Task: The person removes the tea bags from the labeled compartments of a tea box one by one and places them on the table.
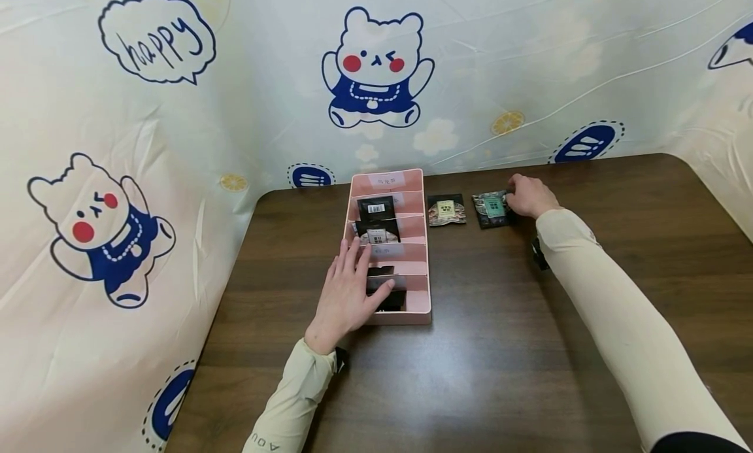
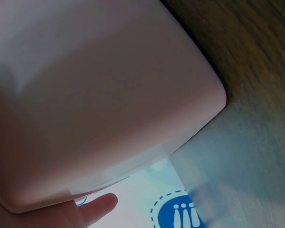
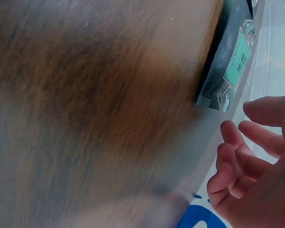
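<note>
A pink divided tray point(image 1: 416, 263) stands lengthwise on the table, with several dark sachets in its compartments. My left hand point(image 1: 347, 296) lies with spread fingers over the tray's near left side, hiding part of it; the left wrist view shows the tray's outer wall point(image 2: 109, 99) close up, with one fingertip beside it. Right of the tray lies a black sachet with a yellow label point(image 1: 446, 209). Farther right is a black sachet with a green label point(image 1: 493, 208). My right hand point(image 1: 531, 196) is at its right edge, fingers loosely bent; in the right wrist view they appear apart from the sachet.
The dark wooden table point(image 1: 482, 348) extends in front of and to the right of the tray. A pale cloth with printed bears point(image 1: 376, 67) hangs behind the table and along its left side.
</note>
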`<move>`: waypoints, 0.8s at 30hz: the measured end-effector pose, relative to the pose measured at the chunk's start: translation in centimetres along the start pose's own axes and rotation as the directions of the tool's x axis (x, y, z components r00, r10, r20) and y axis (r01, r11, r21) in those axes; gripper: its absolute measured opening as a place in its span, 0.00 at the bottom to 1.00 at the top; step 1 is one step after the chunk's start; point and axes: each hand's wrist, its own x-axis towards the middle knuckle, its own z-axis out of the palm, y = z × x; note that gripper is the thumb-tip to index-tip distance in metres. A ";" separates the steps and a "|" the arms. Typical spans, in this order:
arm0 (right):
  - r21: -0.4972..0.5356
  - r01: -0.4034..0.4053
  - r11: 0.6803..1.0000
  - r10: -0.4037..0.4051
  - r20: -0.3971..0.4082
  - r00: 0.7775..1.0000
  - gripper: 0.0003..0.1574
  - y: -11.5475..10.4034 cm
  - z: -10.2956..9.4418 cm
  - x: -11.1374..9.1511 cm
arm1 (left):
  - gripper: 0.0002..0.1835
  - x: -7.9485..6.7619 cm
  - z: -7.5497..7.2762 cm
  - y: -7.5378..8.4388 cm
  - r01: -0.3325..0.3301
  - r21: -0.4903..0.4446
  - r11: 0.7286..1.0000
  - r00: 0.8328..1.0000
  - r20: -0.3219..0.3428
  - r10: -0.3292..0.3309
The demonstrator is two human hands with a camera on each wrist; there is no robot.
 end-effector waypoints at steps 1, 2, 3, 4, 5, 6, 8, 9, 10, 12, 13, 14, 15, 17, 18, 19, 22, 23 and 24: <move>-0.002 0.002 1.000 -0.002 -0.001 1.000 0.30 0.0 0.0 0.0 | 0.44 0.0 0.0 0.0 0.000 0.002 1.000 1.000 -0.001 0.000; -0.004 0.002 1.000 -0.002 -0.004 1.000 0.30 0.0 -0.1 -0.1 | 0.44 0.0 0.0 0.0 -0.002 0.002 1.000 1.000 -0.003 0.002; -0.006 0.003 1.000 -0.003 -0.008 1.000 0.29 0.0 -0.1 -0.1 | 0.44 0.0 0.0 0.0 -0.002 0.002 1.000 1.000 -0.003 0.002; -0.007 0.004 1.000 -0.004 -0.017 1.000 0.29 0.0 -0.1 -0.1 | 0.44 0.0 0.0 0.0 -0.002 0.002 1.000 1.000 -0.003 0.002; -0.007 0.007 1.000 -0.007 -0.026 1.000 0.28 -0.1 -0.1 -0.1 | 0.44 0.0 0.0 0.0 -0.001 0.002 1.000 1.000 -0.003 0.001; -0.005 0.011 1.000 -0.011 -0.036 0.999 0.27 -0.2 -0.1 -0.1 | 0.44 0.0 0.0 0.0 0.000 0.002 1.000 1.000 -0.002 0.000; -0.001 0.022 1.000 -0.022 -0.070 0.997 0.25 -0.5 0.0 -0.2 | 0.44 0.0 0.0 -0.1 0.000 0.000 1.000 1.000 -0.001 0.000; 0.001 0.032 0.999 -0.032 -0.089 0.995 0.24 -0.7 0.0 -0.2 | 0.44 0.0 0.0 -0.1 0.001 -0.001 1.000 1.000 0.000 -0.001; 0.003 0.043 0.999 -0.042 -0.108 0.993 0.22 -1.0 0.0 -0.2 | 0.44 0.0 0.0 -0.1 0.001 0.000 1.000 1.000 0.000 -0.001; 0.005 0.073 0.997 -0.071 -0.143 0.987 0.20 -1.9 0.1 -0.3 | 0.44 0.0 0.0 -0.1 0.000 0.000 1.000 1.000 -0.001 0.000; 0.005 0.089 0.996 -0.087 -0.158 0.984 0.19 -2.4 0.1 -0.3 | 0.44 0.0 0.0 -0.1 -0.002 0.000 1.000 1.000 -0.002 0.002; 0.004 0.105 0.994 -0.102 -0.172 0.980 0.19 -3.0 0.2 -0.4 | 0.44 0.0 -0.1 -0.1 -0.005 -0.001 1.000 1.000 -0.004 0.005; 0.002 0.124 0.992 -0.122 -0.183 0.976 0.19 -3.6 0.2 -0.4 | 0.44 0.0 -0.1 -0.1 -0.006 0.000 1.000 1.000 -0.006 0.006; 0.002 0.167 0.986 -0.163 -0.200 0.966 0.18 -5.1 0.4 -0.5 | 0.44 -0.1 -0.1 -0.1 -0.010 -0.005 1.000 1.000 -0.011 0.010; 0.005 0.191 0.982 -0.186 -0.206 0.961 0.18 -5.9 0.5 -0.6 | 0.44 -0.1 -0.1 -0.1 -0.011 -0.005 1.000 1.000 -0.011 0.011; 0.006 0.214 0.977 -0.207 -0.214 0.955 0.17 -6.7 0.6 -0.7 | 0.44 -0.1 -0.1 0.0 -0.011 -0.005 1.000 1.000 -0.012 0.011; 0.006 0.287 0.958 -0.278 -0.238 0.931 0.15 -9.0 1.1 -0.9 | 0.45 -0.1 -0.1 0.0 -0.005 -0.008 1.000 1.000 -0.004 0.005; 0.008 0.309 0.951 -0.298 -0.243 0.923 0.15 -9.7 1.2 -1.0 | 0.45 0.0 -0.1 0.0 -0.003 -0.007 1.000 1.000 0.000 0.003; 0.010 0.332 0.943 -0.319 -0.248 0.915 0.14 -10.4 1.4 -1.1 | 0.45 0.0 -0.1 0.0 0.001 -0.005 1.000 1.000 0.004 -0.001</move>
